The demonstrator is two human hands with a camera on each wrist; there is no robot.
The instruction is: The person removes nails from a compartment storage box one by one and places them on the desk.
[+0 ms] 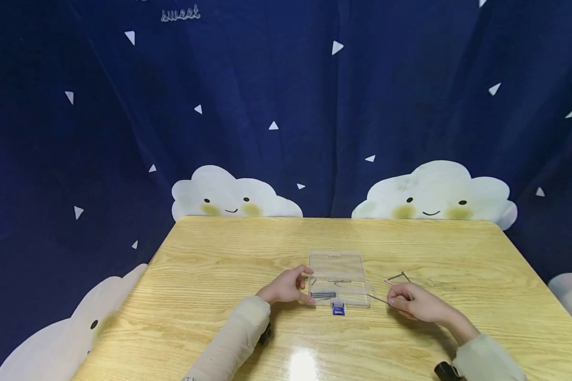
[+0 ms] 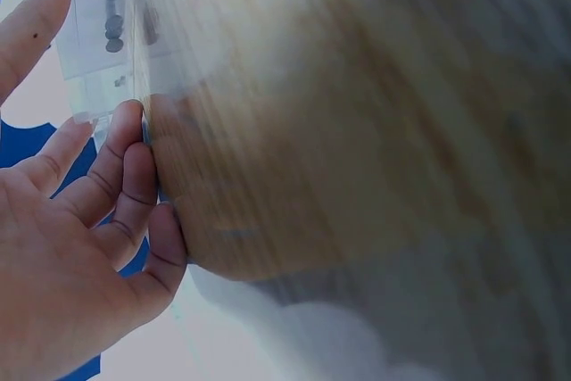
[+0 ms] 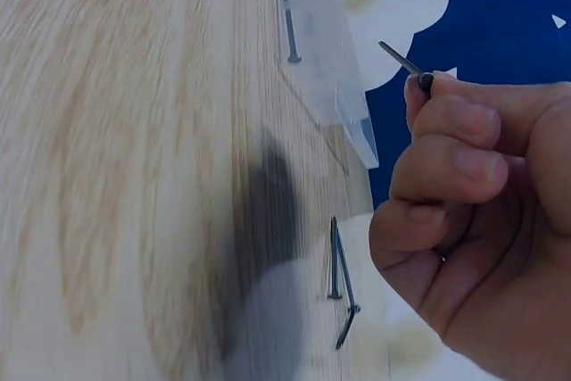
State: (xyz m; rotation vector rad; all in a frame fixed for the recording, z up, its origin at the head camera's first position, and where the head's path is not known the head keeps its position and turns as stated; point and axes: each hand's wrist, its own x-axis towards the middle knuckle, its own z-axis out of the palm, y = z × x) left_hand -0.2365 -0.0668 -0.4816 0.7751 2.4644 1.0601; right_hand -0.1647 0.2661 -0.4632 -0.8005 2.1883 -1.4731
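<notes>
A clear plastic box (image 1: 359, 300) stands on the table with its lid (image 1: 336, 262) laid back. My left hand (image 1: 286, 286) holds the box's left side, thumb at the near corner and index finger farther back. Several long nails (image 1: 323, 295) lie together in the near left compartment, with a few more behind them. Between thumb and fingertips my right hand (image 1: 417, 301) pinches a nail (image 3: 401, 58), its point toward the box. Beyond that hand, a few loose nails (image 3: 343, 283) lie on the wood. A single nail (image 3: 291, 28) shows inside the box in the right wrist view.
A blue latch (image 1: 338, 309) sticks out from the box's near side. The wooden table (image 1: 219, 248) reaches back to a dark blue curtain (image 1: 267, 79) with white clouds and triangles. Bright glare marks the table's near middle.
</notes>
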